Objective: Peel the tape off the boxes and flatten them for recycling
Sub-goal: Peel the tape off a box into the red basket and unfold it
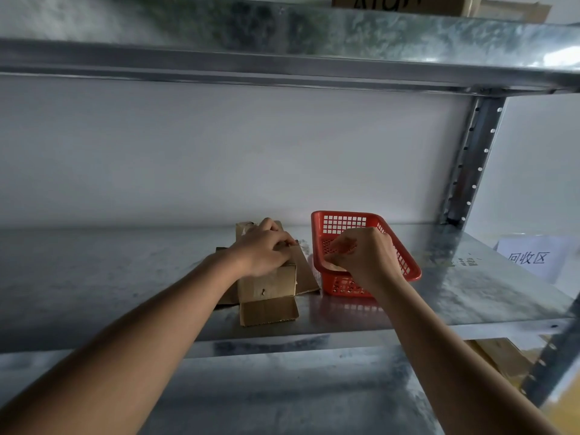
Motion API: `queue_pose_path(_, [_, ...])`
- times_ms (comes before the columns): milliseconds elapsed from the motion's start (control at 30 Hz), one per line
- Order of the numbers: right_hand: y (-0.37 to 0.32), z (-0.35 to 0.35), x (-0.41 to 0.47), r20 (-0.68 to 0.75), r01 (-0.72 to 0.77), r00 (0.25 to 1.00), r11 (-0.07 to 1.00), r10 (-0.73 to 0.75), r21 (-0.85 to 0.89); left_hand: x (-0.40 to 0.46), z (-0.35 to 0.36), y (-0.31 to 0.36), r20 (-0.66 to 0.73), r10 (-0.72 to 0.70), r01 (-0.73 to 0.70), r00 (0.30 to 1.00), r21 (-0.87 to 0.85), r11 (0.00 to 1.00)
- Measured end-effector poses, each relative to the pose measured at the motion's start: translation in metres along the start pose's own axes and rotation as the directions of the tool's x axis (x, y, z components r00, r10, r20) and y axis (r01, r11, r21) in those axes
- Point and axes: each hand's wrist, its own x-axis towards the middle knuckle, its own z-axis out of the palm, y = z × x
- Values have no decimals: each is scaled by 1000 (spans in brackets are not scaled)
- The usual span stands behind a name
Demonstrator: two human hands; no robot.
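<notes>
In the head view, a small cardboard box (268, 285) stands just below the middle of the frame on a metal shelf (125, 277), its flaps splayed open toward the bottom. The left hand (266, 249) rests on the box's top, fingers curled over its far edge and gripping the cardboard. Just right of the box sits a red plastic basket (345, 219), close beside it. The right hand (364, 255) hovers over the basket, fingertips bunched together as if pinching something; what they hold is too blurred to tell. At the right edge, a white paper sign (533, 255) stands on the shelf.
</notes>
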Motion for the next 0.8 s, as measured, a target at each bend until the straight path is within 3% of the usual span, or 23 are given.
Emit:
queue_pose_path(200, [3, -4, 1, 40, -7, 999, 999, 8, -40, 2, 2, -3, -1, 4, -4, 1000, 3, 1000])
queue_pose_path(433, [2, -3, 4, 77, 103, 991, 994, -106, 34, 4, 3, -4, 3, 6, -6, 1000, 0, 1000])
queue_pose_path(633, [1, -3, 5, 97, 89, 990, 989, -100, 116, 3, 4, -5, 5, 4, -4, 1000, 11, 1000])
queue_pose_path(800, [-1, -7, 1, -31, 81, 997, 980, -77, 184, 3, 5, -4, -3, 8, -8, 1000, 23, 1000])
